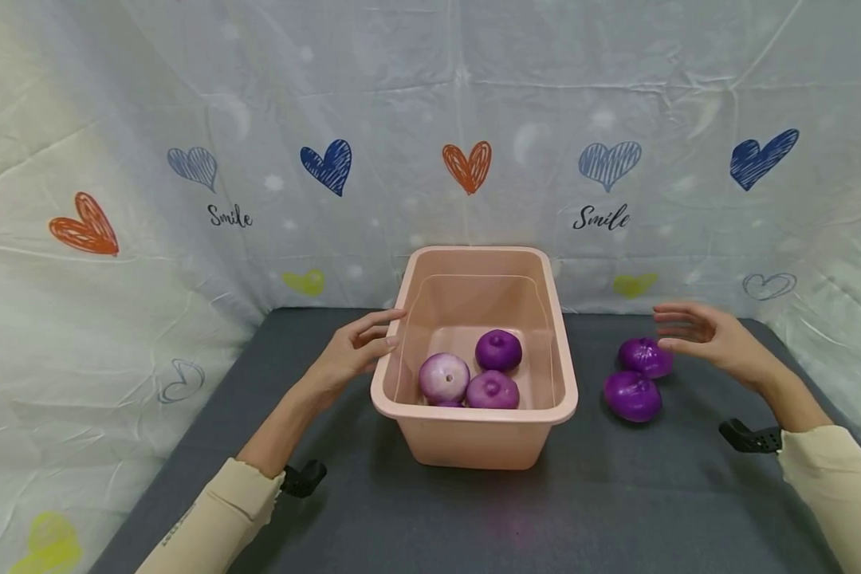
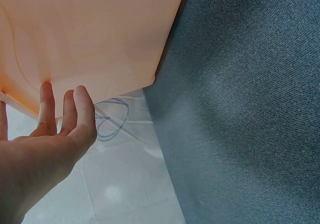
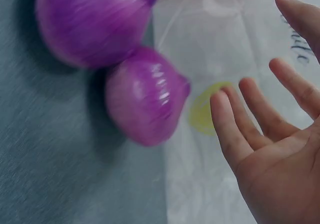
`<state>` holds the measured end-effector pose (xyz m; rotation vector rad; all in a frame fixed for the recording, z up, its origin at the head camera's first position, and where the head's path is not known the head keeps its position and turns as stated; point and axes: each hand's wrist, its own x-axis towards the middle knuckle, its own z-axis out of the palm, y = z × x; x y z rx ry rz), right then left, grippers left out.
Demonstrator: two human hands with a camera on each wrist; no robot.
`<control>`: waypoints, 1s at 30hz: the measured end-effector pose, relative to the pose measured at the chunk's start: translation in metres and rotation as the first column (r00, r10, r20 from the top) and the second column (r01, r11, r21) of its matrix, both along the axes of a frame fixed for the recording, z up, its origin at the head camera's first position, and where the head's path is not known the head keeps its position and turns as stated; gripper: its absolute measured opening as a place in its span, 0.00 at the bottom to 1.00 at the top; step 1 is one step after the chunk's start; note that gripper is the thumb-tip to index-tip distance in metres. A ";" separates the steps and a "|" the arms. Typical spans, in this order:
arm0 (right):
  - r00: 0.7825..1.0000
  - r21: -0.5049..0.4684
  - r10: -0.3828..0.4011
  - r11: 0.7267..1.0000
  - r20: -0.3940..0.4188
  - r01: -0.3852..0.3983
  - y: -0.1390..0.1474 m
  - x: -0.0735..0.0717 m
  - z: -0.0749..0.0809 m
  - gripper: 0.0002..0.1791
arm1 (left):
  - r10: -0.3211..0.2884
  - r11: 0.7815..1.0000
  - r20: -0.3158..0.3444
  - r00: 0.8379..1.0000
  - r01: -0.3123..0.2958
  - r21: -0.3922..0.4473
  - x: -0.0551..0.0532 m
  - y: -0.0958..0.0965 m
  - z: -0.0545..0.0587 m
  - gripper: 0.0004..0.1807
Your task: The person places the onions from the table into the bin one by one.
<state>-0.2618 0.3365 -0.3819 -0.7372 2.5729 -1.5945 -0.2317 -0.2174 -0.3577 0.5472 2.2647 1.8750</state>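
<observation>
Two glossy, deep-purple round onions, the farther and the nearer, sit toward the far right corner of the dark grey cloth-topped bench, touching or nearly so. Both roundish; no clear long axis.

Right hand much the nearer: empty, fingers spread and extended, just right of the farther onion and apart from it. From this hand the pair lies leftward, the nearer onion also toward the near edge.

Left hand on the other side, fingers loosely extended, touching the left rim of an open, peach-pink, rectangular plastic bin. Bin stands mid-bench, long axis running near edge to far edge, between left hand and the pair. Inside, at its near end: three purple-to-pale onions, a sliver of another beneath.
</observation>
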 end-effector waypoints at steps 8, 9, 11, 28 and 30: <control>0.997 0.117 -0.065 0.991 0.048 0.059 0.006 0.000 -0.016 0.42 | 0.018 1.000 -0.001 1.000 -0.018 -0.013 0.001 0.000 0.000 0.29; 0.996 0.122 -0.064 0.991 0.057 0.057 0.006 -0.001 -0.018 0.43 | 0.019 1.000 -0.002 1.000 -0.019 -0.016 0.001 0.000 0.001 0.29; 0.996 0.128 -0.064 0.990 0.069 0.055 0.007 -0.003 -0.023 0.44 | 0.017 1.000 -0.003 1.000 -0.017 -0.015 0.001 0.000 0.000 0.29; 0.993 0.179 -0.065 0.983 0.101 0.047 0.002 -0.024 -0.044 0.46 | 0.011 1.000 -0.009 1.000 -0.011 -0.017 0.001 0.000 0.000 0.29; 0.993 0.202 -0.070 0.978 0.092 0.050 0.001 -0.024 -0.045 0.44 | 0.009 1.000 -0.012 1.000 -0.009 -0.018 0.001 0.000 0.000 0.29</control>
